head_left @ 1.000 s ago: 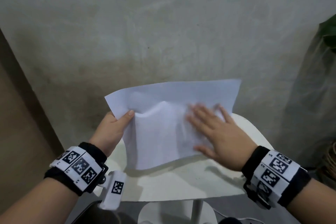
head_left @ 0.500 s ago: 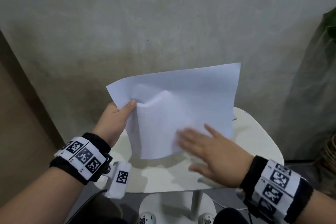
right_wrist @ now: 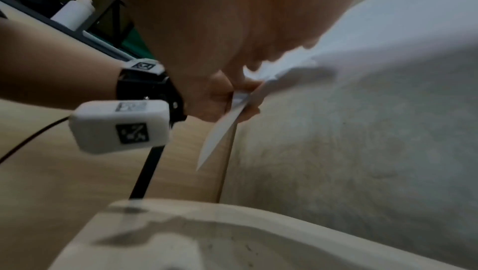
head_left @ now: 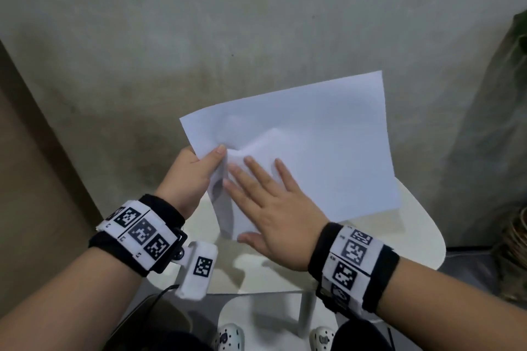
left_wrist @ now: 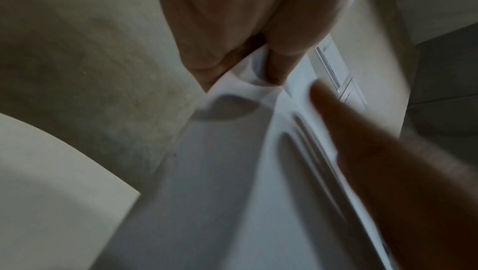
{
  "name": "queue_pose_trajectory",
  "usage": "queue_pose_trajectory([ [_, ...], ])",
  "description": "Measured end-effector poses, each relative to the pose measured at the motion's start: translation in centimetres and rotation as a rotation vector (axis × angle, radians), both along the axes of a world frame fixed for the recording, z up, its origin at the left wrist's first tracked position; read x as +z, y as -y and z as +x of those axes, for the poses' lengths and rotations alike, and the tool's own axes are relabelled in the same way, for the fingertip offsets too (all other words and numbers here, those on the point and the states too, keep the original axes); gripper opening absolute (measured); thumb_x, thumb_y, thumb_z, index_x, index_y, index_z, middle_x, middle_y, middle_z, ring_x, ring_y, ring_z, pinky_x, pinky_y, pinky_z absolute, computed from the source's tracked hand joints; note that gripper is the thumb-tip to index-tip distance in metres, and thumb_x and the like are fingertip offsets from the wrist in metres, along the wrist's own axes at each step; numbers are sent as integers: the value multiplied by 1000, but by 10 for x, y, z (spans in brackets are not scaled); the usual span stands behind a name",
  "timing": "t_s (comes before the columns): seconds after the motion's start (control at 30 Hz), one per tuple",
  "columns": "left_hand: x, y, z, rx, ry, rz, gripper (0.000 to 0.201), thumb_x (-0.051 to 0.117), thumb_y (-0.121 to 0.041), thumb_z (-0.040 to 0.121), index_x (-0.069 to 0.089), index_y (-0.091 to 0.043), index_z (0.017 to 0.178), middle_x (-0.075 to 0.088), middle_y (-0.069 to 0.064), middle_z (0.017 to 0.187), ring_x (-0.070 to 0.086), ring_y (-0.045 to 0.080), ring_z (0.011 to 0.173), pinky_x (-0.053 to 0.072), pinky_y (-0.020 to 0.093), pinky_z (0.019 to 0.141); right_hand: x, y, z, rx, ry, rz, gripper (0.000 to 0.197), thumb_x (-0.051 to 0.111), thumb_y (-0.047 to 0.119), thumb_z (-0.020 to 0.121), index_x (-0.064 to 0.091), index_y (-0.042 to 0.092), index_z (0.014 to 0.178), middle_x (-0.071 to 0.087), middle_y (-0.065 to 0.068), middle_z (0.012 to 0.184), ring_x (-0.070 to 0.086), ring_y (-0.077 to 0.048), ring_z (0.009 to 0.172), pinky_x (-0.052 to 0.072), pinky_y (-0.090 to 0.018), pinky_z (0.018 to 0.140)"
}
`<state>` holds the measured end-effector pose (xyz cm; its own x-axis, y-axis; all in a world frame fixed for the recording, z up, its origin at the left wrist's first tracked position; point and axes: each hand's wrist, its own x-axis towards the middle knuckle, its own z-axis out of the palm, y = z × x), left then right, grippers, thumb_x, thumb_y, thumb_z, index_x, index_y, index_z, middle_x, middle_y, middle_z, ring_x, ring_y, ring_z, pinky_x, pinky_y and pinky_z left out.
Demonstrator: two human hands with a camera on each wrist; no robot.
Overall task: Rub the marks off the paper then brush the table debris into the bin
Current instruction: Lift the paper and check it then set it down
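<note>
A white sheet of paper (head_left: pixel 313 151) is held tilted up above the small white table (head_left: pixel 413 236). My left hand (head_left: pixel 196 174) pinches its left edge between thumb and fingers, also seen in the left wrist view as the paper (left_wrist: pixel 232 172) buckles under the thumb. My right hand (head_left: pixel 271 202) lies flat with straight fingers against the sheet's lower left part, close to the left thumb. In the right wrist view the paper (right_wrist: pixel 222 131) shows edge-on in the left hand (right_wrist: pixel 227 98). Dark specks of debris (right_wrist: pixel 232 248) lie on the tabletop. No bin is in view.
A grey concrete wall (head_left: pixel 256 23) stands right behind the table. A wooden panel (head_left: pixel 28 179) is at the left, and a plant with a woven basket (head_left: pixel 516 236) at the right. Patterned shoes (head_left: pixel 228 336) show below the table's near edge.
The left hand has lifted the paper higher off the table. The right hand swept from the sheet's right side down and left, and now lies on the lower left part beside the left thumb.
</note>
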<state>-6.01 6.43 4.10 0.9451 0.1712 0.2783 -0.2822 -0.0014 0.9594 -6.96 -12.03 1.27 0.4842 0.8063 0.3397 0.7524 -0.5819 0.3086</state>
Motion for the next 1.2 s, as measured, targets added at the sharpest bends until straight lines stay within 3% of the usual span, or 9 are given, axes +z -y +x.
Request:
queue_pose_trajectory([
  [0.1,4,-4,-1,13,3,6,21,49,-12,100,69,-17,105,75,-2,106,69,17,102,51,33,90,-16,4,-1,217,-65,-191,33,56,45,84,73,24,103,68,4,117,50,-19,130,11,-54,115],
  [0.2,6,-15,-4,40,-4,42,21,50,-14,101,69,-18,111,73,-1,113,68,17,107,50,35,93,-3,29,-11,237,-118,290,25,49,31,88,71,22,79,70,6,82,66,-18,92,36,-42,99],
  [0.33,4,-28,-2,50,-41,20,24,50,-15,101,66,-11,119,71,5,117,68,22,108,50,37,94,21,76,5,-159,-39,1023,28,59,31,82,59,10,100,47,7,98,50,-17,95,37,-25,87],
  [0.5,4,-30,24,58,-128,35,18,52,-18,101,69,-17,108,74,1,110,68,23,105,50,40,94,18,111,61,-363,-1077,1237,43,67,15,87,51,13,127,62,-1,124,63,-18,108,52,-38,91],
  [0.6,0,-41,47,42,-249,48,19,55,-26,100,66,-19,114,73,1,112,67,26,107,52,42,91,13,107,88,-425,-1140,1335,21,56,2,91,61,12,108,68,-8,113,66,-24,93,56,-37,78],
  [0.7,-11,-51,59,-129,-439,192,30,58,-18,98,58,-17,127,70,5,120,68,22,96,58,34,74,14,96,108,-595,-1155,1366,12,55,7,93,56,19,95,62,-6,90,56,-16,64,42,-20,48],
  [0.9,-37,-61,82,154,-469,363,82,69,-7,88,20,-32,150,67,12,110,68,33,97,57,49,81,-7,85,154,-790,-1197,1148,28,57,15,93,45,9,118,50,-8,70,42,-16,50,34,-18,42],
  [1.03,-46,-60,100,187,-457,463,56,66,-6,89,46,-23,139,58,16,124,62,26,84,50,35,64,-8,79,168,-830,-1117,1098,47,57,9,92,38,13,135,49,-7,73,43,-16,50,37,-14,34],
  [1.2,-57,-57,114,45,-605,662,63,70,-8,88,44,-14,146,43,7,148,53,25,123,46,24,80,7,77,160,-825,-837,684,54,56,24,92,37,9,140,57,-15,123,58,-31,106,51,-38,85],
])
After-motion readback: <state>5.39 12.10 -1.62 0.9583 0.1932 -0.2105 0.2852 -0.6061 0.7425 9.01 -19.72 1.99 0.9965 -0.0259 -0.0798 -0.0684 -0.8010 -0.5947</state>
